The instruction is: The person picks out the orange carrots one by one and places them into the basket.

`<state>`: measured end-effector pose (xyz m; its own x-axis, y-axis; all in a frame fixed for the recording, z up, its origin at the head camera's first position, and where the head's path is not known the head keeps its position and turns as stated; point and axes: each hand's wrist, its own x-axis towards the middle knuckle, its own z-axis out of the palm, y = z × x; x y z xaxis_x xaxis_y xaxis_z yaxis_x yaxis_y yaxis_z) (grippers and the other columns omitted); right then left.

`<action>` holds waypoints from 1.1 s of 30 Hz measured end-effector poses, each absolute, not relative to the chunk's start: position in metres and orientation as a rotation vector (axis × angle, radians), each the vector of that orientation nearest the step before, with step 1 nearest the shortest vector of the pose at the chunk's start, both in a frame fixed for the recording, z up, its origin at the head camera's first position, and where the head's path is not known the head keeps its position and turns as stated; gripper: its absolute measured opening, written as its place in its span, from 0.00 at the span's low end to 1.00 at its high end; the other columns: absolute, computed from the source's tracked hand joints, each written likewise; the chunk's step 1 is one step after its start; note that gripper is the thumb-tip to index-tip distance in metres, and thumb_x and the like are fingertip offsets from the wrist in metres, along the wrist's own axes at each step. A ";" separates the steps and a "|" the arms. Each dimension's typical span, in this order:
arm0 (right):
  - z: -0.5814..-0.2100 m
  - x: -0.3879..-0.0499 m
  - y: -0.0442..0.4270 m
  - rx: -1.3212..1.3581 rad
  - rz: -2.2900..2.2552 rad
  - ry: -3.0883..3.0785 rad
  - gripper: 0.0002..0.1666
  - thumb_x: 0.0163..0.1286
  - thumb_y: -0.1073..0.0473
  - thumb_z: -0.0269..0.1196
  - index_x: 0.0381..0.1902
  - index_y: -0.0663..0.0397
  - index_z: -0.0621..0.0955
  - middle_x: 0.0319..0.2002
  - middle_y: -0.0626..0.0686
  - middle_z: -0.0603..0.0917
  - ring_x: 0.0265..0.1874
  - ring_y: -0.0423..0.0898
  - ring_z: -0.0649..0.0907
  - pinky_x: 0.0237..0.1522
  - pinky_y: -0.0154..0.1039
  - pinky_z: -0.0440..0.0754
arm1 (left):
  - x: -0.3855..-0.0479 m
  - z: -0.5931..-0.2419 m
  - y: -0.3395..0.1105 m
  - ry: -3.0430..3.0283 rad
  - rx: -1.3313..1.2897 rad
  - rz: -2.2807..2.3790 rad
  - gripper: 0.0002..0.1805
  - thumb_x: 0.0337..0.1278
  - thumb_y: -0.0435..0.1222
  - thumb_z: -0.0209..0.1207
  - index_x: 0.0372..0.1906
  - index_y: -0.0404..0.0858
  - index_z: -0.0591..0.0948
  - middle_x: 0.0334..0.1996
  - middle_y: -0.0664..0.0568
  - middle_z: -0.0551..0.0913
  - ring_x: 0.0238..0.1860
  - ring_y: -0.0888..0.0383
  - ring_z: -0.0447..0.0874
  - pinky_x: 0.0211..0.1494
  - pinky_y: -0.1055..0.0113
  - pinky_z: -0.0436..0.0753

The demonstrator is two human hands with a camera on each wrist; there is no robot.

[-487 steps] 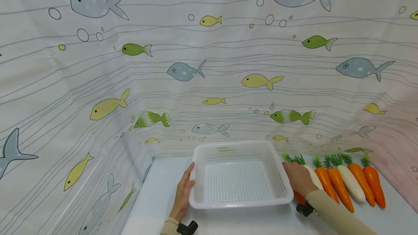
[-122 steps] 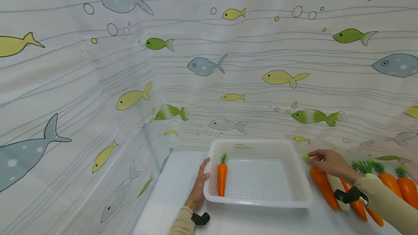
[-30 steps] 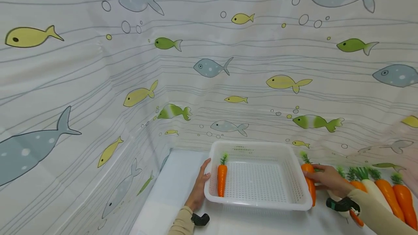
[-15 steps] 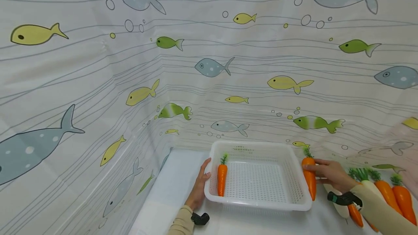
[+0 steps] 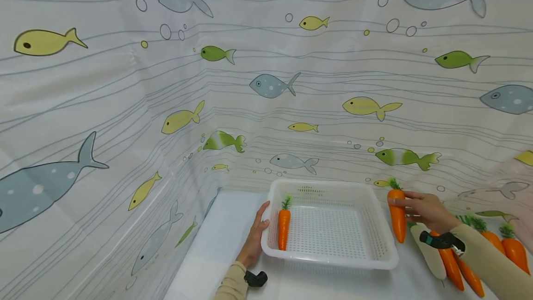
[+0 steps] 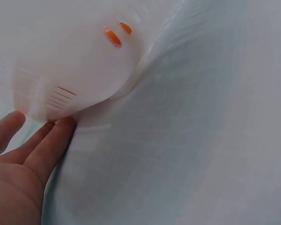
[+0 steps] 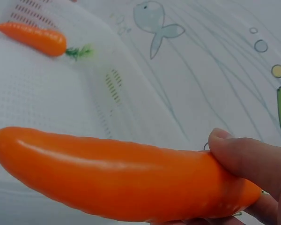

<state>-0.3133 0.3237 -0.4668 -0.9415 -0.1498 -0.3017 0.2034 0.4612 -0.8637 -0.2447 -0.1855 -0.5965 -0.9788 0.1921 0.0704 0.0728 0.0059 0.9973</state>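
Observation:
A white perforated plastic basket [image 5: 329, 260] stands on the white table, with one orange carrot [image 5: 284, 230] lying along the left side inside it. My left hand [image 5: 253, 240] is at the basket's left side; in the left wrist view its extended fingers [image 6: 51, 145] touch the basket wall [image 6: 75, 70]. My right hand [image 5: 430, 209] grips a second carrot [image 5: 398, 221] near its leafy top, raised just outside the right rim with the tip pointing down. In the right wrist view the thumb [image 7: 246, 157] presses on this carrot [image 7: 112, 173]; most other fingers are hidden behind it.
On the right of the table [image 5: 410, 281] lie a white radish [image 5: 429, 251] and several carrots [image 5: 516, 253], partly hidden by the right forearm [image 5: 479, 249]. A fish-patterned sheet [image 5: 316, 147] rises behind and along the left.
A carrot lies in the basket that earlier held nothing. My right hand took another carrot from the row, brought it beside the right rim and lifted it. The left hand stays at the basket.

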 end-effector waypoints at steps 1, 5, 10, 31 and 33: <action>-0.465 -0.314 0.322 0.039 -1.474 2.378 0.58 0.78 0.41 0.64 0.82 0.76 0.50 0.56 0.60 0.87 0.44 0.43 0.87 0.47 0.41 0.92 | -0.245 -0.596 -0.185 2.163 0.288 2.138 0.33 0.81 0.53 0.40 0.85 0.67 0.50 0.88 0.54 0.45 0.85 0.40 0.48 0.84 0.31 0.53; -0.459 -0.318 0.316 0.000 -1.461 2.372 0.57 0.78 0.39 0.63 0.82 0.75 0.51 0.61 0.63 0.84 0.49 0.45 0.87 0.50 0.42 0.92 | -0.245 -0.596 -0.185 2.167 0.287 2.128 0.34 0.81 0.53 0.40 0.85 0.66 0.50 0.88 0.54 0.44 0.86 0.40 0.48 0.84 0.31 0.53; -0.457 -0.321 0.303 -0.046 -1.526 2.298 0.55 0.79 0.42 0.63 0.83 0.72 0.52 0.59 0.56 0.85 0.51 0.46 0.87 0.52 0.43 0.91 | -0.245 -0.595 -0.186 2.174 0.270 2.125 0.33 0.81 0.53 0.40 0.85 0.66 0.50 0.88 0.54 0.44 0.86 0.41 0.48 0.84 0.30 0.52; -0.476 -0.322 0.243 -0.124 -1.750 2.042 0.48 0.78 0.50 0.66 0.81 0.71 0.59 0.49 0.52 0.88 0.48 0.49 0.90 0.52 0.49 0.92 | -0.245 -0.597 -0.185 2.155 0.272 2.131 0.33 0.82 0.50 0.38 0.85 0.67 0.49 0.88 0.53 0.42 0.86 0.40 0.45 0.84 0.29 0.47; -0.478 -0.323 0.237 -0.123 -1.747 2.050 0.48 0.77 0.50 0.67 0.81 0.71 0.60 0.50 0.53 0.88 0.48 0.50 0.90 0.52 0.50 0.92 | -0.245 -0.597 -0.185 2.158 0.278 2.131 0.33 0.82 0.50 0.37 0.85 0.67 0.49 0.88 0.52 0.42 0.86 0.39 0.45 0.84 0.29 0.47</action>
